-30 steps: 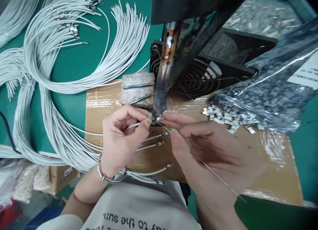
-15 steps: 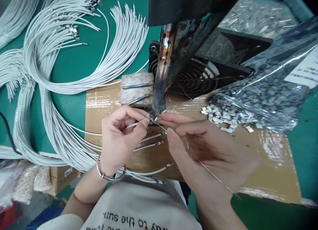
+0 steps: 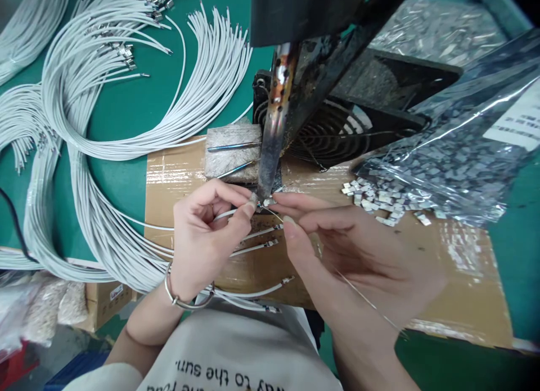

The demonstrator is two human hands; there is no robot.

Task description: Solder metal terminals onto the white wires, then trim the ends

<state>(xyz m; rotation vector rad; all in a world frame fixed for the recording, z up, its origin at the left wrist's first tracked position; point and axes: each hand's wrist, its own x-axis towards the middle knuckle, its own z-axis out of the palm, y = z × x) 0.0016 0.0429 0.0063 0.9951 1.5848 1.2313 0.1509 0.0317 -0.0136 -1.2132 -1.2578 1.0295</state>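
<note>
White-sleeved cable [image 3: 225,214] sits at frame centre, its end tucked under the tip of a dark metal bar [image 3: 270,160] slanting down from the top middle. Left hand [image 3: 206,233], centre-left: thumb and forefinger pinched together on the cable right by its end, probably that close so the end stays steady against the tip. Right hand [image 3: 354,250], centre-right: thumb closed against the fingers on a thin wire [image 3: 369,302], which runs forward to the tip and trails out behind toward lower right; grip likely set back a bit to keep the thumb off the bar. Forefinger reaches next to a small bright bit by the tip; can't tell if it touches. Cables with metal ends [image 3: 270,243] lie below the hands, ends pointing right, seemingly laid that way to stay apart from the bundle. Big white cable bundles [image 3: 126,143] fill the left and upper left on the green table [image 3: 122,95], maybe kept there for the left hand. Loose metal pieces [image 3: 390,202] spill from a plastic bag [image 3: 447,171] at right, handy for the right hand. Cardboard sheet [image 3: 455,290] under the work, likely to spare the tabletop. Pale block [image 3: 232,135] with two rods touches or nearly touches the bar's left side; black fan [image 3: 329,135] behind, perhaps for fumes.
</note>
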